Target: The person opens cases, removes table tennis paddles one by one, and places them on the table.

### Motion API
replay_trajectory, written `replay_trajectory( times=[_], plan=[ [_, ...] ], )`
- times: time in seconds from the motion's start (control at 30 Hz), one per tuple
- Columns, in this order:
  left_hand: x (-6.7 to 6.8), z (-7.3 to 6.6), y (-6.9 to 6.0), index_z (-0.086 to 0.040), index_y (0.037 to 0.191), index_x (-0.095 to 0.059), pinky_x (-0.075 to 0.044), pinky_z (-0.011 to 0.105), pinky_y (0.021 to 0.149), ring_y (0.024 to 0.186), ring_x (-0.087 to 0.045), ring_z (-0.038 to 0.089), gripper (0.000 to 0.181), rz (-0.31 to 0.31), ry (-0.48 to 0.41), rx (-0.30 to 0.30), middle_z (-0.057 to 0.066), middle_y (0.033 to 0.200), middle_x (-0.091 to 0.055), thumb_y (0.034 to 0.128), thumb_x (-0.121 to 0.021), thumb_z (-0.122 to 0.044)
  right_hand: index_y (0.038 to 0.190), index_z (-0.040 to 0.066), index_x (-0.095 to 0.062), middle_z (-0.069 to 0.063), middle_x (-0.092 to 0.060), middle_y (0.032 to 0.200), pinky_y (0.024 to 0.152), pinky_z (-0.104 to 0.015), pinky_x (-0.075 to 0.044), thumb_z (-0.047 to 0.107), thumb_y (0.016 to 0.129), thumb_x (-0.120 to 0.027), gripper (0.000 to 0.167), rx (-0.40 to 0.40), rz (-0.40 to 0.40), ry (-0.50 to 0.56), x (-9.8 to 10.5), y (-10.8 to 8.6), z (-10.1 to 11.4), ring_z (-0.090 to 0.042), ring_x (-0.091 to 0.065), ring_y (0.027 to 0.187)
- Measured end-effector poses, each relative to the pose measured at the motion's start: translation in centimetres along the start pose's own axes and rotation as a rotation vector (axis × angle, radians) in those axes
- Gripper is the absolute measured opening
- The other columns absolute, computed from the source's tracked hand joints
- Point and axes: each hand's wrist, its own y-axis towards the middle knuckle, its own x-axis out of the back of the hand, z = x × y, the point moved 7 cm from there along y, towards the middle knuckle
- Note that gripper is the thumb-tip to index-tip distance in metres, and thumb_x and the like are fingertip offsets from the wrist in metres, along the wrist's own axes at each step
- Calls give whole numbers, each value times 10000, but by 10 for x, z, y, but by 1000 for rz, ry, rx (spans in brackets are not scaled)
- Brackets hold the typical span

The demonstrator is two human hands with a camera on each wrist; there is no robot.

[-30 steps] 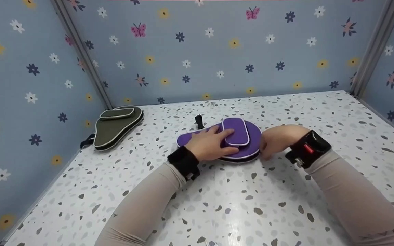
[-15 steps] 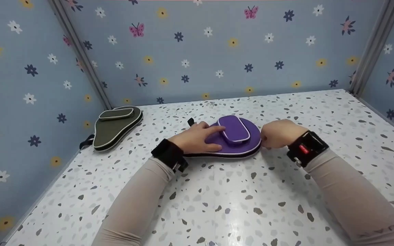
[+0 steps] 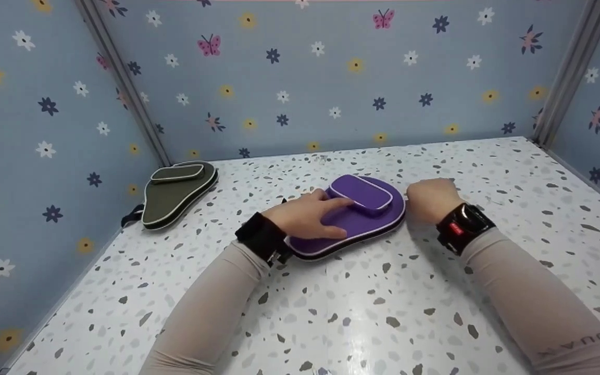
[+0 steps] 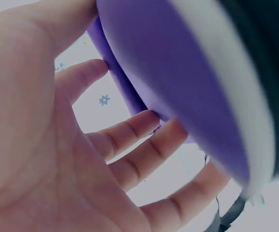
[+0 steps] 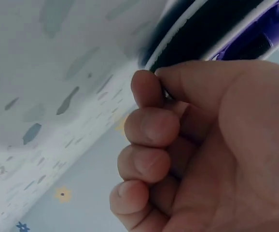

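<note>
A purple paddle-shaped case (image 3: 357,223) with white piping, a black side band and a raised pocket lies flat in the head view. Across its narrower left part rests my left hand (image 3: 305,216), fingers spread; in the left wrist view its fingertips touch the purple cloth (image 4: 163,67). My right hand (image 3: 432,199) is at the rounded right end. Seen from the right wrist, thumb and forefinger of that hand (image 5: 197,130) pinch a small zipper pull, mostly hidden, beside the case's dark side band (image 5: 207,38); the other fingers are curled.
An olive green case (image 3: 170,200) with a pocket and black strap lies at the back left of the speckled table (image 3: 373,312), near the left wall. Flower-patterned panels (image 3: 321,78) stand behind and on both sides.
The purple case has turned, its narrow end swinging towards me and its rounded end away. My left hand slid left, then slightly back right; my right hand moved a little away and to the right.
</note>
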Motion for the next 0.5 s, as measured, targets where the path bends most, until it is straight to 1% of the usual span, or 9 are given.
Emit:
replay_trajectory(
  times=[0.1, 0.2, 0.27, 0.33, 0.4, 0.43, 0.5],
  plan=[
    [-1, -9, 0, -476, 1730, -326, -493, 543, 1142, 1408, -555, 345, 809, 17, -27, -34, 215, 1677, -373, 1027, -683, -657, 804, 4, -711, -115, -658, 731, 698, -613, -598, 52, 941, -637, 163, -3, -44, 2, -2, 2, -5, -342, -665, 686],
    [-3, -22, -1, -471, 1706, -390, -500, 500, 1128, 1356, -574, 304, 779, 35, -54, -100, 193, 1625, -398, 1017, -704, -651, 793, -5, -706, -127, -656, 720, 654, -598, -597, 34, 965, -624, 195, -3, -78, 0, -3, 3, -9, -349, -665, 671],
    [-3, -31, -2, -447, 1682, -453, -495, 465, 1123, 1329, -568, 278, 746, 27, -40, -164, 176, 1571, -440, 1012, -725, -632, 794, -12, -707, -136, -661, 721, 645, -593, -598, 19, 969, -622, 197, -6, -90, -2, -3, 3, -11, -354, -670, 671],
    [-3, -38, -1, -426, 1648, -517, -467, 452, 1143, 1340, -540, 263, 701, 5, 4, -224, 139, 1548, -480, 1011, -729, -627, 808, -19, -714, -143, -671, 731, 657, -601, -601, 19, 977, -624, 195, -6, -91, 0, -3, 4, -11, -361, -676, 680],
    [-5, -41, 0, -424, 1634, -541, -406, 483, 1210, 1428, -491, 282, 669, -8, 55, -260, 105, 1600, -484, 1023, -700, -644, 822, -19, -722, -147, -676, 735, 667, -611, -602, 31, 991, -624, 203, -7, -95, 4, -3, 4, -11, -364, -680, 686],
    [-6, -42, 0, -429, 1636, -538, -358, 509, 1251, 1493, -442, 297, 658, -8, 78, -269, 91, 1651, -464, 1033, -672, -657, 828, -20, -724, -149, -678, 739, 671, -616, -603, 37, 995, -624, 202, -5, -95, 5, -3, 4, -11, -365, -681, 689],
    [-11, -42, 2, -450, 1652, -505, -272, 557, 1301, 1600, -327, 322, 652, 11, 100, -263, 52, 1747, -383, 1054, -603, -691, 841, -18, -728, -151, -682, 746, 680, -620, -603, 42, 994, -630, 191, -8, -93, 6, -3, 4, -11, -366, -683, 697]
  ],
)
